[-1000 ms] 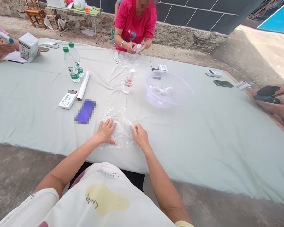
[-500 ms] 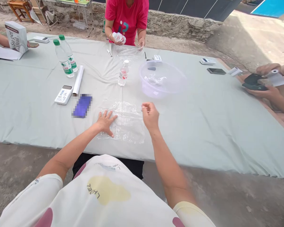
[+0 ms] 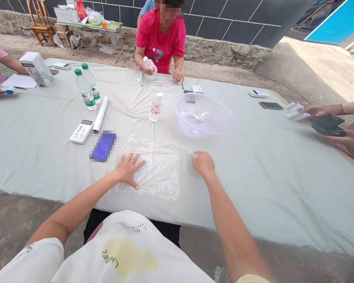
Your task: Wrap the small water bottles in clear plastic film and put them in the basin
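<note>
Clear plastic film (image 3: pixel 162 173), head view: lies flat, wrinkled, on the worktop (image 3: pixel 253 177), near the wearer's edge. Left hand (image 3: pixel 129 171) palm down on the film's left side, covering part of it; fingers spread wide, laid on it rather than gripping. Right hand (image 3: pixel 205 164) near the film's right edge, apart from it; fingers curled, any hold cannot be told. Beyond the film: small bottle (image 3: pixel 155 108); right of that, pale purple basin (image 3: pixel 191 132) containing crumpled plastic (image 3: pixel 196 115). Beyond and left of the film: pixelated purple rectangle (image 3: pixel 103 146), identity unclear; white roll (image 3: pixel 100 114); white device (image 3: pixel 82 132); farther off, two green-capped bottles (image 3: pixel 86 94). Across from the film: co-worker's hand (image 3: pixel 148 71) holding another bottle (image 3: pixel 150 65).
</note>
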Available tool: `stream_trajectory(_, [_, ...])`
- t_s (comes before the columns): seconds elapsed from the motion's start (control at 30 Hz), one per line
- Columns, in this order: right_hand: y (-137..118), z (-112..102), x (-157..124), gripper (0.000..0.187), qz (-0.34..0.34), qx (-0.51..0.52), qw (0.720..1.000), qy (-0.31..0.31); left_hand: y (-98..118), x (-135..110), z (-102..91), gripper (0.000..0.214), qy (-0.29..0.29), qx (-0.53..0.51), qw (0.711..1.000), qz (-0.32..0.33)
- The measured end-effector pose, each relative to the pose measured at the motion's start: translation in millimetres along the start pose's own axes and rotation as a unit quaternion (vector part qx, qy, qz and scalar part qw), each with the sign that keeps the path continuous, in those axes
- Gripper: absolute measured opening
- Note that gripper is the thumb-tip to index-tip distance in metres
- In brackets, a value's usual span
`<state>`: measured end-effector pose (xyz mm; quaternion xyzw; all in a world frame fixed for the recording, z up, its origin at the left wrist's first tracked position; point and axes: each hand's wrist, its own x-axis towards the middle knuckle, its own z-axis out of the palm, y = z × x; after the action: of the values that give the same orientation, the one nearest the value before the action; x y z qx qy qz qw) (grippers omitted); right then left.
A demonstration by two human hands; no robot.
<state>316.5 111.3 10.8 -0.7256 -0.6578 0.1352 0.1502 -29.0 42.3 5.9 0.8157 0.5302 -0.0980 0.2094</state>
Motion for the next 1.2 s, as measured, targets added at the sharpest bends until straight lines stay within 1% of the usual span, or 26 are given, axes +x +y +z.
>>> stream_trajectory(0.03, [-5.8,-1.3,-4.9,0.035,-0.007,0.003,1.000,0.015,2.0,0.2,-2.6,0.129,-0.001,-0.008,1.000,0.000])
stream_trajectory(0.07, [-17.0,0.8,-13.1,0.036,-0.038,0.014,0.999,0.025,4.1,0.2,-6.0,0.129,-0.003,-0.017,1.000,0.000])
stream_trajectory(0.1, [-32.3,6.0,-23.8,0.035,-0.093,0.032,0.995,0.034,5.9,-0.3,-10.2,0.130,-0.005,-0.029,1.000,0.001])
stream_trajectory(0.13, [-50.1,13.8,-35.6,0.033,-0.166,0.052,0.984,0.025,7.2,-1.4,-15.3,0.130,-0.006,-0.044,0.999,0.004])
stream_trajectory(0.17, [-68.4,23.3,-47.5,0.032,-0.235,0.065,0.970,0.003,7.6,-2.9,-21.2,0.129,-0.007,-0.061,0.998,0.009])
stream_trajectory(0.23, [-100.0,43.9,-66.4,0.029,-0.327,0.050,0.942,-0.056,4.4,-7.1,-34.7,0.126,-0.010,-0.103,0.994,0.027])
stream_trajectory(0.27, [-110.5,53.2,-72.1,0.027,-0.356,0.029,0.930,-0.087,0.6,-9.5,-42.1,0.122,-0.010,-0.126,0.991,0.040])
stream_trajectory(0.33, [-118.6,66.9,-75.8,0.027,-0.382,-0.002,0.915,-0.127,-10.6,-14.2,-56.9,0.110,-0.002,-0.178,0.982,0.062])
stream_trajectory(0.37, [-116.8,70.8,-74.8,0.027,-0.385,-0.008,0.914,-0.131,-17.6,-15.9,-63.8,0.101,0.009,-0.206,0.977,0.061])
stream_trajectory(0.4, [-112.0,72.7,-72.7,0.026,-0.384,-0.006,0.914,-0.128,-24.9,-16.7,-69.8,0.092,0.029,-0.235,0.971,0.046])
stream_trajectory(0.43, [-105.3,72.8,-70.1,0.025,-0.385,0.000,0.915,-0.119,-32.3,-16.5,-75.0,0.081,0.057,-0.262,0.963,0.017])
stream_trajectory(0.5, [-90.4,68.7,-65.0,0.021,-0.391,0.027,0.915,-0.091,-45.7,-11.3,-82.1,0.062,0.129,-0.302,0.943,-0.062])
stream_trajectory(0.57, [-78.3,61.1,-62.1,0.020,-0.395,0.066,0.914,-0.061,-54.9,1.5,-85.4,0.050,0.190,-0.311,0.923,-0.121])
stream_trajectory(0.6, [-74.2,57.1,-61.7,0.021,-0.391,0.086,0.915,-0.047,-57.2,10.9,-86.2,0.046,0.208,-0.309,0.919,-0.131])
stream_trajectory(0.67, [-70.7,51.6,-62.5,0.021,-0.375,0.113,0.920,-0.026,-55.6,33.8,-86.3,0.042,0.221,-0.307,0.918,-0.119])
stream_trajectory(0.7, [-71.0,50.9,-63.4,0.021,-0.368,0.117,0.922,-0.020,-51.4,46.1,-85.9,0.042,0.221,-0.308,0.920,-0.104])
stream_trajectory(0.77, [-74.5,53.7,-65.2,0.023,-0.358,0.106,0.927,-0.017,-36.3,68.1,-83.9,0.041,0.216,-0.306,0.925,-0.065])
stream_trajectory(0.83, [-79.5,60.5,-66.7,0.026,-0.360,0.077,0.929,-0.028,-14.9,81.1,-80.0,0.039,0.207,-0.295,0.932,-0.031])
stream_trajectory(0.87, [-81.7,64.1,-67.3,0.028,-0.366,0.061,0.928,-0.036,-3.5,83.1,-77.3,0.037,0.198,-0.286,0.937,-0.014])
stream_trajectory(0.9, [-83.3,67.3,-67.8,0.029,-0.375,0.048,0.925,-0.044,7.2,82.1,-74.1,0.035,0.182,-0.275,0.944,0.006])
stream_trajectory(0.97, [-83.6,70.6,-68.5,0.029,-0.391,0.042,0.918,-0.052,23.7,72.3,-66.5,0.032,0.133,-0.233,0.962,0.045])
stream_trajectory(1.03, [-79.1,69.9,-68.5,0.026,-0.386,0.053,0.920,-0.039,31.2,56.3,-58.0,0.030,0.103,-0.164,0.980,0.048])
stream_trajectory(1.13, [-65.0,65.7,-66.9,0.024,-0.346,0.065,0.936,-0.015,27.9,31.5,-45.2,0.029,0.094,-0.064,0.993,0.019])
stream_trajectory(1.2, [-53.5,64.1,-64.8,0.023,-0.320,0.065,0.945,-0.018,21.7,19.3,-36.9,0.040,0.083,-0.017,0.996,0.015])
